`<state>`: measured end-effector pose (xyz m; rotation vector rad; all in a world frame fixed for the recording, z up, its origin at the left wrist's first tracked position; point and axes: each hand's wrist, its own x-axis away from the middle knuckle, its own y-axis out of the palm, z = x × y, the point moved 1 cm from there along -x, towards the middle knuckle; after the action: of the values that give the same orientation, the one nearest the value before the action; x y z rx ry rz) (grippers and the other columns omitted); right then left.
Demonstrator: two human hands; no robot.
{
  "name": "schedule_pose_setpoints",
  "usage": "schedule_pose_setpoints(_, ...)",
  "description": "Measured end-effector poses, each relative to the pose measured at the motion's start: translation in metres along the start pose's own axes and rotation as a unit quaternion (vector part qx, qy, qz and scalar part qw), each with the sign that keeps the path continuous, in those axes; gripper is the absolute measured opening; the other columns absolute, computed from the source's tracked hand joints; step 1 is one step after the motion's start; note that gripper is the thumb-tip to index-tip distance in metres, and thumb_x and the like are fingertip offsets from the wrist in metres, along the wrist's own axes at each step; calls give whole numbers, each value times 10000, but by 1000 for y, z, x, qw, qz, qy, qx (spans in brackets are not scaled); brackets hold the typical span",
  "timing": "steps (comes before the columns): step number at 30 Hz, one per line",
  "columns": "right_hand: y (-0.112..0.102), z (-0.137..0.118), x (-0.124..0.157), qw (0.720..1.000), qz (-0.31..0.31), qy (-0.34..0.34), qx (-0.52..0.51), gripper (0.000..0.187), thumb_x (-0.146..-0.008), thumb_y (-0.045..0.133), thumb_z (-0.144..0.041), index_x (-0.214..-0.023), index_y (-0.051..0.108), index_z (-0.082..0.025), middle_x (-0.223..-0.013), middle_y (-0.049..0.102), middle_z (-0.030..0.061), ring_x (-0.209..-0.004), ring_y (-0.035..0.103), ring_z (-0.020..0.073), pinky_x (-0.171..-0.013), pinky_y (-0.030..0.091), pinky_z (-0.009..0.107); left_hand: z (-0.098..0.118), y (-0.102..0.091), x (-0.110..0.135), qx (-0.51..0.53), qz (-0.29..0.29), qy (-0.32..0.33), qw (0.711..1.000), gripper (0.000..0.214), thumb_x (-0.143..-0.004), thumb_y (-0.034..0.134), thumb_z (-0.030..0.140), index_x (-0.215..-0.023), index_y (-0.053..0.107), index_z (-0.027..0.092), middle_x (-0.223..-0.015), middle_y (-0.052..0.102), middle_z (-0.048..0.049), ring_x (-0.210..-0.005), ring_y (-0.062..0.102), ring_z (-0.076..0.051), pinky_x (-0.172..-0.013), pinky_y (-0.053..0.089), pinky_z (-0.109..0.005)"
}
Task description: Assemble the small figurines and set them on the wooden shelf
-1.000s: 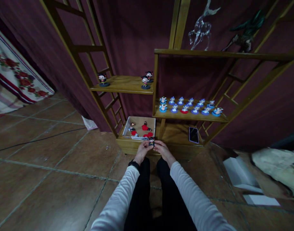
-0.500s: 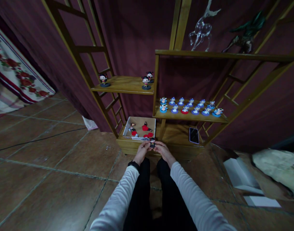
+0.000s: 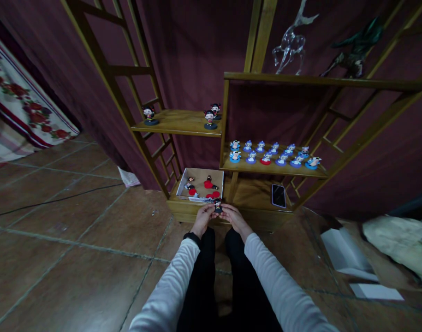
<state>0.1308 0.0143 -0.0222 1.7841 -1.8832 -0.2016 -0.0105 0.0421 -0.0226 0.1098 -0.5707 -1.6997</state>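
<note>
Between my two hands is a small black-haired figurine (image 3: 217, 205) on a dark round base, held upright in front of the box. My left hand (image 3: 205, 218) grips its left side, and my right hand (image 3: 233, 217) pinches it from the right. Just beyond stands an open cardboard box (image 3: 200, 174) with several red and black figurines and loose red pieces lying in it. On the upper left shelf (image 3: 179, 121), one similar figurine (image 3: 149, 115) stands at the left end and two more (image 3: 210, 120) stand close together at the right end.
Several blue and purple figurines (image 3: 282, 159), one with a red base, fill the right shelf. A phone (image 3: 278, 195) lies on the cabinet's low deck. Above are a clear deer ornament (image 3: 290, 46) and a dark green statue (image 3: 356, 50). White packaging (image 3: 347, 253) lies on the floor at right.
The figurine between my hands has shifted slightly left and is turned a little. Both hands keep their hold in nearly the same place.
</note>
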Motion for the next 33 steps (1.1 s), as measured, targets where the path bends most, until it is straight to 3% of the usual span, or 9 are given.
schedule_pose_setpoints(18,-1,3,-2,1000,3,-12,4,379,-596,715,-286,-946,604,-190,-801,667,22,-694,618,134,-748,492,327,1,2,2,-25,-22,18,999,489,-539,768,190,-987,580,131,-643,609,12,-550,572,-79,-553,423,-190)
schedule_pose_setpoints(33,0,0,0,1000,23,-5,12,287,-598,713,-353,-805,598,-192,-646,614,-13,-584,569,104,-651,488,283,2,1,0,-42,7,9,999,261,-555,721,179,-798,664,105,-645,629,-29,-497,526,-74,-490,379,-193)
